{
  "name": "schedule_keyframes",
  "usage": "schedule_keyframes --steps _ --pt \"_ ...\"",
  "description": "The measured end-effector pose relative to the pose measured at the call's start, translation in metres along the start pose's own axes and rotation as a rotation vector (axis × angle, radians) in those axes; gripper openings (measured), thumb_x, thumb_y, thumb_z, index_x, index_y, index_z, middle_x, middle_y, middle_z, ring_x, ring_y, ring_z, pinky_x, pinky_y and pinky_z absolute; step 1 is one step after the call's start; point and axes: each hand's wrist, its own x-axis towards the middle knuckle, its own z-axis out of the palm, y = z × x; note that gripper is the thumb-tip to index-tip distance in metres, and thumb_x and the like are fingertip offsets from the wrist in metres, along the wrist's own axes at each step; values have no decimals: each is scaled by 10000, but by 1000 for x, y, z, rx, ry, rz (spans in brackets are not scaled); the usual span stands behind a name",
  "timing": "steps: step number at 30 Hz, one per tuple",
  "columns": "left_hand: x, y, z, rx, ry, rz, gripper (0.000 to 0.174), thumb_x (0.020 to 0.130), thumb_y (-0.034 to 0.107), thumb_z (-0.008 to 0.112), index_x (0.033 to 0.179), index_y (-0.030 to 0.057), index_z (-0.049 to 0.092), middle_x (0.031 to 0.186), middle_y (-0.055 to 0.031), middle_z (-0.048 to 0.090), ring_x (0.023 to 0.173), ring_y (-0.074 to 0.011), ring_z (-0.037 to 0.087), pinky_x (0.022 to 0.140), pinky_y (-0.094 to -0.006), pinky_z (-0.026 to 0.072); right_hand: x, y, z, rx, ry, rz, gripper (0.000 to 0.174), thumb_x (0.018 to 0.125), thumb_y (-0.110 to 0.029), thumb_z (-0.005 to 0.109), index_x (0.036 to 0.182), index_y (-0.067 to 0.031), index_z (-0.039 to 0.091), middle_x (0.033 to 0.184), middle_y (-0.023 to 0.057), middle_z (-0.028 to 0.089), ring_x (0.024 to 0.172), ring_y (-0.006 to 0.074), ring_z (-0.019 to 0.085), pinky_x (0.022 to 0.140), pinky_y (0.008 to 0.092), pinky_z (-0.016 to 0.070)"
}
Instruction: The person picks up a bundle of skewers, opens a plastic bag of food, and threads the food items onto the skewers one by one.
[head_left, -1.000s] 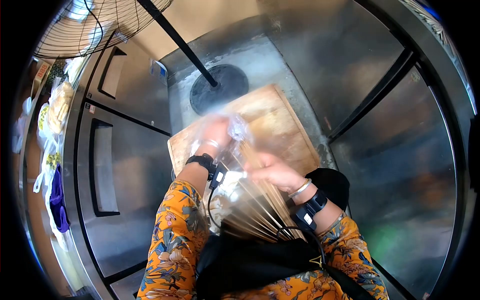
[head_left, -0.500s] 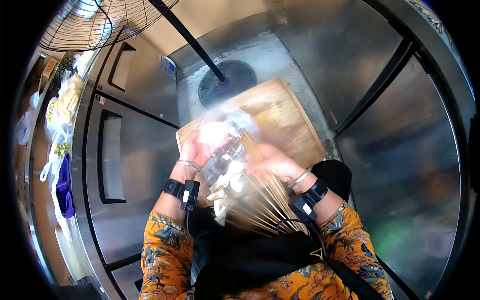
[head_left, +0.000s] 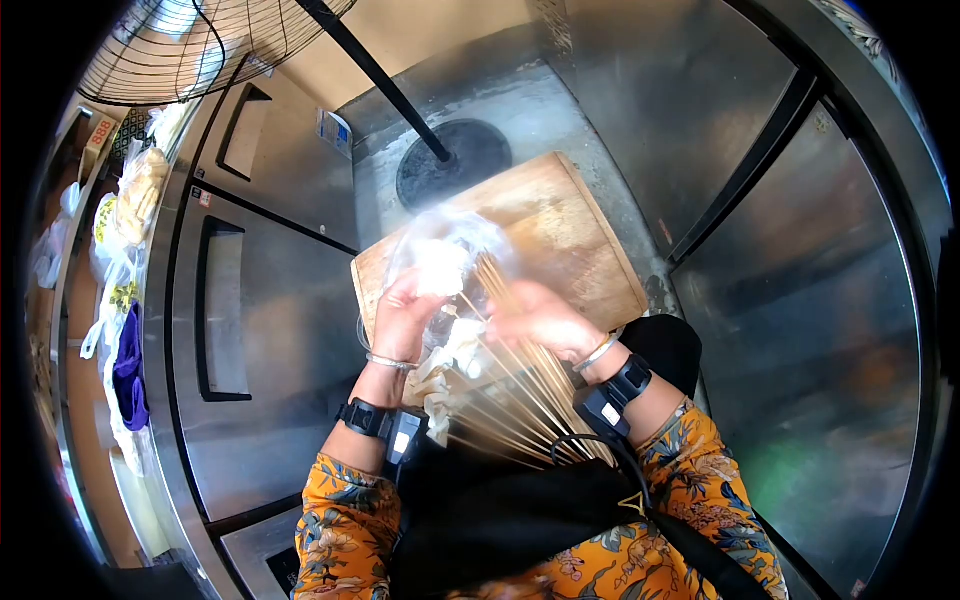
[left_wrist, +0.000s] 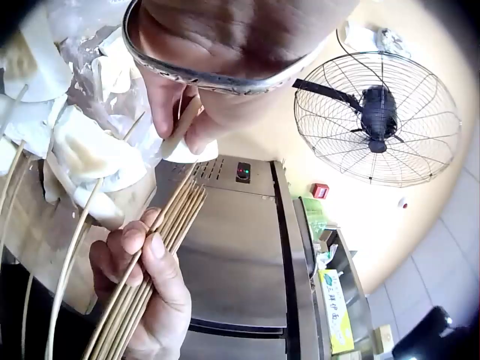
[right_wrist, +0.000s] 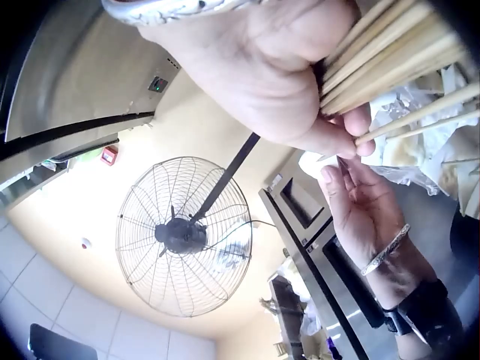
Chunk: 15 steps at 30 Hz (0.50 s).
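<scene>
Your left hand (head_left: 402, 310) pinches a flat white slice (left_wrist: 180, 135) between its fingers; your right hand (head_left: 545, 322) has its fingers curled round thin tan wooden skewers (left_wrist: 129, 315). Clear crinkled plastic (head_left: 488, 232) alongside.

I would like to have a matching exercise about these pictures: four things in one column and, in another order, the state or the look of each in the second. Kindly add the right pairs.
Column 1
1. Left hand
2. Right hand
3. Board
4. Fan

Column 2
A. Light brown and rectangular
B. Holding a bundle of thin sticks
C. Dark, with a round wire cage
D. Pinching a whitish piece

Right pairs: 1-D, 2-B, 3-A, 4-C
</scene>
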Motion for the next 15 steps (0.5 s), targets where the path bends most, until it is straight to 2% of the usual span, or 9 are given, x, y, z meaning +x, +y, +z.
schedule_keyframes --steps 8,15 --pt "-6 -2 8 197 84 187 299 784 -78 603 1076 -13 604 1011 -59 646 920 -130 606 804 -257 485 2 2 -2 -3 -39 -19 260 791 -51 683 1000 -15 533 817 78 636 652 98 581 552 199 458" --pt "-16 1 23 192 19 194 303 799 -80 612 1095 -15 605 1087 -92 633 985 -144 592 871 -269 470 0 -2 0 17 1 1 262 777 -31 690 991 -21 540 822 63 628 706 115 619 562 198 483"
